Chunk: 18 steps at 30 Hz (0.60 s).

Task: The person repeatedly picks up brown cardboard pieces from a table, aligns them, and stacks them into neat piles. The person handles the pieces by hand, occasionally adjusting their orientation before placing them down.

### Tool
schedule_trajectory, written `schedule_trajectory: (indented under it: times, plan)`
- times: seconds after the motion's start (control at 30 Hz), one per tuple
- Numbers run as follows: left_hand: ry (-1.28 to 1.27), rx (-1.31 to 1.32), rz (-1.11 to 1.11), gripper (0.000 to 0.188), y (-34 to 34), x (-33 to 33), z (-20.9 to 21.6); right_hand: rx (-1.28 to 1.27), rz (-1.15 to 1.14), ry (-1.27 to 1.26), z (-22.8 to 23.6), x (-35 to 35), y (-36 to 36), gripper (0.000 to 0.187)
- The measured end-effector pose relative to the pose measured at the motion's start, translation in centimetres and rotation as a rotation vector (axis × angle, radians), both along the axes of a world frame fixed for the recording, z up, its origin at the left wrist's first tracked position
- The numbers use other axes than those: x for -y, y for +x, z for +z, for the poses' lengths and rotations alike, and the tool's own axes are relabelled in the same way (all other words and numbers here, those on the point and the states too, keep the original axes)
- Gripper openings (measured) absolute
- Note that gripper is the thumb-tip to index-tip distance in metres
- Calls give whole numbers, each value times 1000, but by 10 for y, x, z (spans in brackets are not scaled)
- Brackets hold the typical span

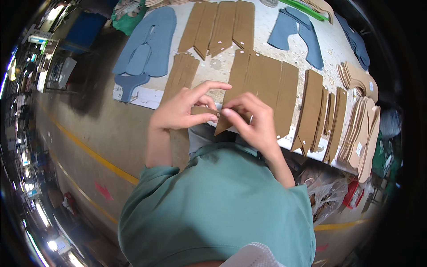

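Desk (267, 31) carries rows of tan strips (267, 82) and blue cutouts (149, 42) beyond the hands. At its near edge both hands pinch one small tan piece (205, 111). Its long axis runs left-right. Left hand (180, 109) grips its left end, right hand (253, 120) pinches its right tip, both equally near.

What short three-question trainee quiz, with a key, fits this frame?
1. True or false: both hands, left hand and right hand, pinch one brown leather piece.
2. What colour are the shaped pieces at the table's far left? A blue, B red, C white.
3. Fill in: the person wears a ____ shirt.
Key: 1 true; 2 A; 3 green.
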<state>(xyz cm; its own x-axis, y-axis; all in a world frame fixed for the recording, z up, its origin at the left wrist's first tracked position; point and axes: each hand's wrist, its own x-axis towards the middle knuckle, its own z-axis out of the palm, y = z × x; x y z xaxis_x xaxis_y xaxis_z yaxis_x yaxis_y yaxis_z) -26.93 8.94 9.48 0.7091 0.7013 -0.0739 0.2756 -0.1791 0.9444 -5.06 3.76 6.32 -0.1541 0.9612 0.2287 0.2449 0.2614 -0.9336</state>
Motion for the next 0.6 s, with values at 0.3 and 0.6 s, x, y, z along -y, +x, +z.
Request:
schedule_trajectory:
  times: [0.3, 0.6]
  plan:
    - [20, -16, 192, 30, 2, -2, -16, 85, -187, -124, -15, -9, 26, 23]
    - [213, -245, 496, 12, 49, -23, -60, 761, -570, -57, -23, -18, 109, 26]
